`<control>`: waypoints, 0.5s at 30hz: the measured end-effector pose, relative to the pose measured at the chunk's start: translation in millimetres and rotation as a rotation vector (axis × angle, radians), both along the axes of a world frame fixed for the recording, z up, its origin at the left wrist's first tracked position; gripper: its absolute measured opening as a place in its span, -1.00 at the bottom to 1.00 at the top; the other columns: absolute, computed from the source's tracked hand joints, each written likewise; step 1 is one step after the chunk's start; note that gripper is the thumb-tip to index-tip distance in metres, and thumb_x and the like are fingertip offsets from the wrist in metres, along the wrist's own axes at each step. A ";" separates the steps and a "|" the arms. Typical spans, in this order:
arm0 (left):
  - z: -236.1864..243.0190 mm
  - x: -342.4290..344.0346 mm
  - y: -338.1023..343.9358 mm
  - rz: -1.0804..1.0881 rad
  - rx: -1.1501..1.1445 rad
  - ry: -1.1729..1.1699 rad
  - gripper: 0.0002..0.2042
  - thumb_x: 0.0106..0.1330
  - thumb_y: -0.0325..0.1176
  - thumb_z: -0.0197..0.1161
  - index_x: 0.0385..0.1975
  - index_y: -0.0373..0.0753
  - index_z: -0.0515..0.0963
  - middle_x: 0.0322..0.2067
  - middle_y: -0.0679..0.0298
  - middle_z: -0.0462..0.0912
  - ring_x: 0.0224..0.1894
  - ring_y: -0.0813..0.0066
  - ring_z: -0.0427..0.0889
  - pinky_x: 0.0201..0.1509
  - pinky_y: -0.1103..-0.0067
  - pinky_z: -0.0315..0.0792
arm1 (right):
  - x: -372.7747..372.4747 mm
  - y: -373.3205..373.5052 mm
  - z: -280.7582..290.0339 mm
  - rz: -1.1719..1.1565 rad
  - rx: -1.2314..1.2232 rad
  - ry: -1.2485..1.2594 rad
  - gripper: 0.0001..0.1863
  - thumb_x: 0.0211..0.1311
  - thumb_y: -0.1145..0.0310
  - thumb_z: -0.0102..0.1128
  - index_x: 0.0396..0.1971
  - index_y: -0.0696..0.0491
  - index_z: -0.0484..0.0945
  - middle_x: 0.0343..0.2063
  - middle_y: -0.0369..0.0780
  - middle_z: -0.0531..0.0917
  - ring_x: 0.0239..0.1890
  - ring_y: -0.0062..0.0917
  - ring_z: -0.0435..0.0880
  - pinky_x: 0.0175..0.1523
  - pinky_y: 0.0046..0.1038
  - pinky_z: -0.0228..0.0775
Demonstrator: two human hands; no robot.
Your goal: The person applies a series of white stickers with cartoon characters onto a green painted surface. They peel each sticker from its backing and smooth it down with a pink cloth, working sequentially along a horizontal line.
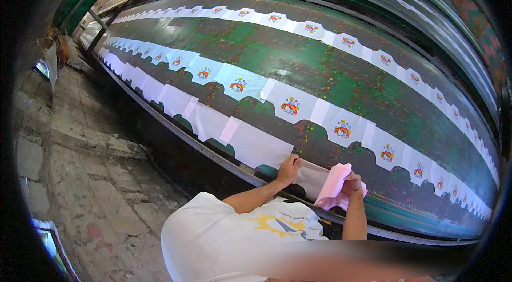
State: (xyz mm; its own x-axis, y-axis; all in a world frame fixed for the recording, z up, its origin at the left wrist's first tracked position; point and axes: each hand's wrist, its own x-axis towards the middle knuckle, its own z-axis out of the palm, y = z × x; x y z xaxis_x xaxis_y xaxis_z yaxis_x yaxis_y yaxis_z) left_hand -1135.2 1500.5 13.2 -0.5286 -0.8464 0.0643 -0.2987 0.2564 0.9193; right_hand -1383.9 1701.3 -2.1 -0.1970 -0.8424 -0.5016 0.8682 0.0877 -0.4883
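Observation:
At the near edge of a long dark green table, my left hand pinches the corner of a pale cloth piece, beside the end of a row of laid pieces. My right hand is closed on a folded pink cloth bundle, held just above the table edge. The pale piece stretches between my two hands, partly under the bundle. Left of my left hand lies a flat pale pink cloth piece with curved cut-outs along its side. Whether the bundle has several layers I cannot tell.
Beyond the near row runs a row of white and light blue pieces with a printed cartoon figure. A farther printed row follows the table's far side. A metal rail edges the table. A worn concrete floor lies to the left.

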 end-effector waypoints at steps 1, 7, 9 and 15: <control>-1.2 0.3 0.0 0.009 -0.010 0.005 -0.80 0.46 -0.25 0.19 -0.22 -0.28 0.49 -0.42 -0.02 0.61 -0.33 -0.07 0.62 -0.26 0.24 0.46 | 0.3 -0.2 -0.4 0.003 0.001 0.000 -0.43 -0.14 0.35 0.26 0.02 0.11 0.60 -0.13 -0.17 0.69 -0.08 -0.26 0.65 0.09 -0.18 0.46; -3.4 -0.9 -0.1 0.004 -0.034 -0.009 -0.80 0.46 -0.25 0.19 -0.21 -0.28 0.49 -0.43 -0.01 0.62 -0.35 -0.03 0.64 -0.27 0.27 0.48 | 2.0 -1.0 1.4 0.008 -0.019 -0.019 -0.35 -0.26 0.36 0.25 0.04 0.10 0.58 -0.09 -0.16 0.69 -0.05 -0.21 0.65 0.14 -0.12 0.45; -3.2 -1.6 0.2 -0.001 0.033 -0.052 -0.79 0.46 -0.23 0.19 -0.21 -0.28 0.49 -0.40 -0.03 0.62 -0.31 -0.07 0.63 -0.24 0.25 0.47 | 0.5 -1.0 1.5 0.011 -0.019 -0.022 -0.32 -0.30 0.36 0.25 0.05 0.10 0.58 -0.08 -0.15 0.69 -0.03 -0.19 0.65 0.16 -0.11 0.44; -7.2 0.4 -0.3 -0.002 -0.006 -0.023 -0.79 0.47 -0.23 0.19 -0.22 -0.28 0.49 -0.42 -0.02 0.61 -0.33 -0.08 0.62 -0.26 0.25 0.46 | -5.1 -3.3 -0.7 0.016 0.000 0.024 -0.27 -0.36 0.37 0.24 0.07 0.09 0.56 -0.04 -0.13 0.68 0.00 -0.16 0.64 0.21 -0.08 0.44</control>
